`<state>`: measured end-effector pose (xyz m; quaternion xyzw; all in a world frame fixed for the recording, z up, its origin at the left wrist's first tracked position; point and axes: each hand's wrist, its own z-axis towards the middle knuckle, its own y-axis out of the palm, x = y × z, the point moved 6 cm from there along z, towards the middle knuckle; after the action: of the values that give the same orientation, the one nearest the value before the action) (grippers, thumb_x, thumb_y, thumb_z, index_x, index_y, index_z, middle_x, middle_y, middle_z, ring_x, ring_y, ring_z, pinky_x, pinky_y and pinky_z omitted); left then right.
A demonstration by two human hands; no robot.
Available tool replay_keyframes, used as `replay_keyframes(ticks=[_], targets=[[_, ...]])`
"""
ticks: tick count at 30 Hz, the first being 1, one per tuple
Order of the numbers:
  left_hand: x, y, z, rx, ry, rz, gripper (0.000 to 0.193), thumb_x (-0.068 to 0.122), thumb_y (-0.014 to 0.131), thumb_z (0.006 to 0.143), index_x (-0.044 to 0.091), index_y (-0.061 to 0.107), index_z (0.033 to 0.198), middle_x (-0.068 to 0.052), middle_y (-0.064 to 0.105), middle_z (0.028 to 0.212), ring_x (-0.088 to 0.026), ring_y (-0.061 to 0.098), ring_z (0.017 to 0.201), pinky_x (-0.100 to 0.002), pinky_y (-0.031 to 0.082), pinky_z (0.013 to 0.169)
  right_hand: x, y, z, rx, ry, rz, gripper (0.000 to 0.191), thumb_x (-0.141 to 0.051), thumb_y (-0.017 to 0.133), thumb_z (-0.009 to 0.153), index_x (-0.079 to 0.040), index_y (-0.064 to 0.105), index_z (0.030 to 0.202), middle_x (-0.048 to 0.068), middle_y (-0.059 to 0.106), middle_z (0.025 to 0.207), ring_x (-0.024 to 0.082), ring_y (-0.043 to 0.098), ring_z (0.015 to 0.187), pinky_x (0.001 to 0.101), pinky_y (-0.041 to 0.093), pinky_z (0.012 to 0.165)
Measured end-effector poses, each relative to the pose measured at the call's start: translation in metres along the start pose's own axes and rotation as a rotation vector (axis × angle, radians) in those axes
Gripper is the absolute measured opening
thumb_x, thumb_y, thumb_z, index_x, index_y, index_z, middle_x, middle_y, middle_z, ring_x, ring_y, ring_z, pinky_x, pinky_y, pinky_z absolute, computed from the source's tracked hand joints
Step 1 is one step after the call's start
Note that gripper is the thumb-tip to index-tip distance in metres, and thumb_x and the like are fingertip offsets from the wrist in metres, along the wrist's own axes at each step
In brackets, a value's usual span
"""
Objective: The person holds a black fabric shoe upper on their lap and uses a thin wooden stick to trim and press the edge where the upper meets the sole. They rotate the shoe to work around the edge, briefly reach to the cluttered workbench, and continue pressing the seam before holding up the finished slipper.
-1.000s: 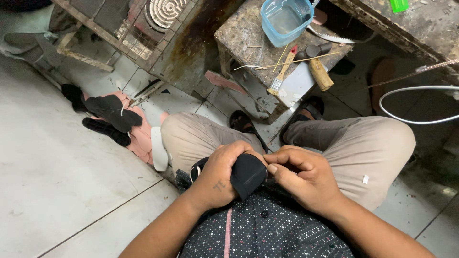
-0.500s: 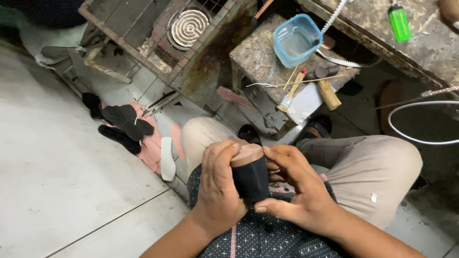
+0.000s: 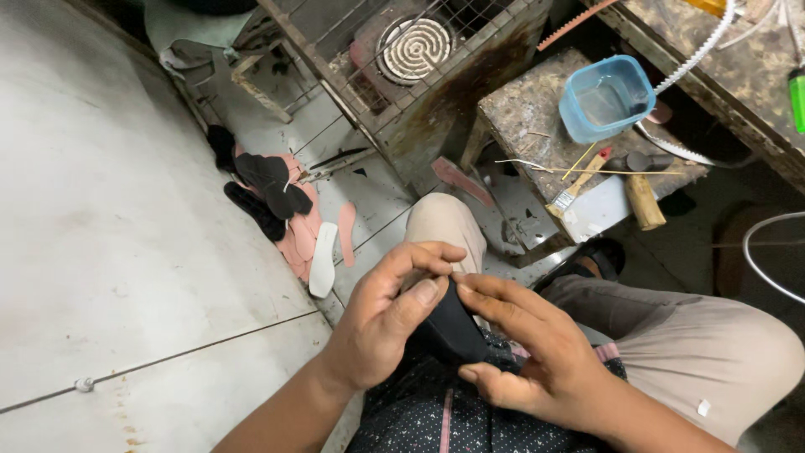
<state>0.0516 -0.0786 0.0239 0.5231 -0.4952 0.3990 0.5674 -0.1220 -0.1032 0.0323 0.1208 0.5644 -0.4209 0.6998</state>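
A pale tiled floor (image 3: pixel 126 252) carries a loose pile of flat black and pink sole cutouts (image 3: pixel 272 201), with a white insole (image 3: pixel 323 260) lying just beside them. A rusty wire cage (image 3: pixel 419 92) stands on the floor behind the pile, a coil heater (image 3: pixel 413 46) inside it. To the right, a small stained tabletop (image 3: pixel 528 117) holds a blue plastic tub (image 3: pixel 606 99), a brush (image 3: pixel 579 180) and thin sticks (image 3: pixel 587 170).

Soft, even light brightens the pale floor (image 3: pixel 109 252), corners fall dark, edges bend, focus stays sharp.
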Motion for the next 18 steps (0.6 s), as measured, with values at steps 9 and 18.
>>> replay_keyframes(ticks=[9,18], targets=[[-0.012,-0.011,0.007,-0.002,0.045,-0.247,0.022,0.012,0.05,0.107,-0.002,0.056,0.123,-0.016,0.06,0.132,-0.015,0.057,0.121,-0.033,0.045,0.111,-0.002,0.004,0.011,0.028,0.006,-0.021,0.058,-0.014,0.081,0.08,0.002,0.06,0.132,0.021,0.061,0.138,0.031,0.067,0.126,0.0365,0.054,0.102],[-0.022,-0.014,0.009,0.123,0.053,-0.23,0.02,0.012,0.048,0.104,-0.003,0.058,0.113,-0.018,0.067,0.123,-0.012,0.06,0.108,-0.031,0.049,0.103,0.004,0.004,0.013,0.032,0.058,-0.022,0.054,-0.013,0.079,0.08,0.003,0.063,0.128,0.021,0.061,0.134,0.031,0.068,0.122,0.0356,0.056,0.098]])
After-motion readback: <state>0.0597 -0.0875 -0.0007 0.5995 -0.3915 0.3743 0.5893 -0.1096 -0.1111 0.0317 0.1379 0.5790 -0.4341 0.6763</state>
